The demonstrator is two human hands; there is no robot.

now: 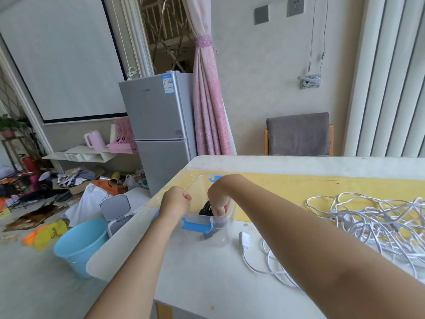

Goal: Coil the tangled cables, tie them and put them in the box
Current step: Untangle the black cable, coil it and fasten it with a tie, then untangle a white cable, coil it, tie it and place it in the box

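A clear plastic box (226, 236) with blue latches stands at the table's left end. My right hand (218, 200) reaches down into it and grips a coiled black cable (205, 209), whose lower part shows through the box wall. My left hand (175, 200) is curled over the box's left rim, near the front blue latch (196, 225). A large tangle of white cables (372, 222) lies on the table to the right, behind my right forearm. One white plug end (244, 241) lies just right of the box.
The white table (207, 279) has a yellow strip across it. Below its left edge stand a light blue bucket (78, 242) and a small lidded bin (116, 210). A grey fridge (158, 125) and floor clutter lie beyond; a grey chair (297, 134) stands behind the table.
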